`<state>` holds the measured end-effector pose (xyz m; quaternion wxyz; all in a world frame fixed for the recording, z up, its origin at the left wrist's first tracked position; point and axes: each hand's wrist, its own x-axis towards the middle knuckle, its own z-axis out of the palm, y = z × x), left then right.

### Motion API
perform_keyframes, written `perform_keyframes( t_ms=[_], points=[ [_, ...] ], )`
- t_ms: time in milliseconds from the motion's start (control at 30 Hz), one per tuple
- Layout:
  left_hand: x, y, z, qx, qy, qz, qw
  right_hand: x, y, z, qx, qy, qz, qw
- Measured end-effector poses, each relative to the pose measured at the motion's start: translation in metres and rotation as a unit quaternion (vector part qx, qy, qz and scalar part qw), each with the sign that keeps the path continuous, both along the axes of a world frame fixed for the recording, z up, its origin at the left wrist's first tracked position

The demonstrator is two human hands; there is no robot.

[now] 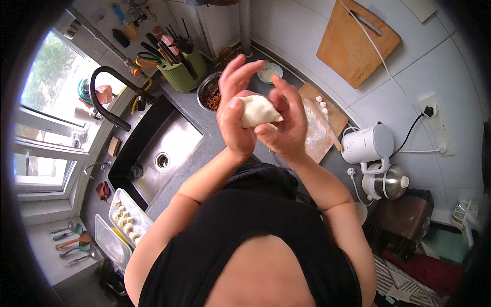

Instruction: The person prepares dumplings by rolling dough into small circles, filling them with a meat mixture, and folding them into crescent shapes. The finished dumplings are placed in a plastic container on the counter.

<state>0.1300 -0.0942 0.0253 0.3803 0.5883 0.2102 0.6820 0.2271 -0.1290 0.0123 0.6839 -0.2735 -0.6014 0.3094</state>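
Note:
A folded dough dumpling is held up in front of my chest, pale, plump and closed along its visible edge. My left hand grips its left end, thumb across the near face and the upper fingers raised. At the pointed right end, my right hand curls its thumb and fingers around the tip. Beyond the hands stands a metal bowl with dark minced filling, partly covered by my left hand. A floured wooden board to the right carries a rolling pin and several small dough pieces.
A small bowl of white powder stands near the wall. To the left are a sink with a black faucet and a plastic container of dumplings. A green utensil holder is behind; a white electric kettle stands right.

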Motion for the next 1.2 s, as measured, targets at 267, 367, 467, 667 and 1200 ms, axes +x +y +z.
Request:
perform_keyframes(
  t_ms=[267,367,467,667,1200],
  points=[
    [0.006,-0.002,-0.005,0.014,0.072,-0.070,0.995,-0.007,0.003,0.014,-0.104,0.004,-0.062,0.993],
    [0.009,-0.002,0.000,-0.014,0.063,-0.133,0.989,0.000,0.004,0.017,-0.088,0.010,-0.049,0.995],
    [0.008,0.002,-0.004,-0.048,0.077,-0.210,0.973,0.006,0.003,0.018,-0.076,-0.011,-0.044,0.996],
    [0.011,0.000,0.001,-0.073,0.122,-0.251,0.958,0.015,0.006,0.000,-0.060,0.015,-0.071,0.996],
    [0.028,-0.014,-0.008,-0.170,0.074,-0.281,0.942,0.034,0.000,-0.012,-0.040,-0.071,-0.094,0.992]
  ],
)
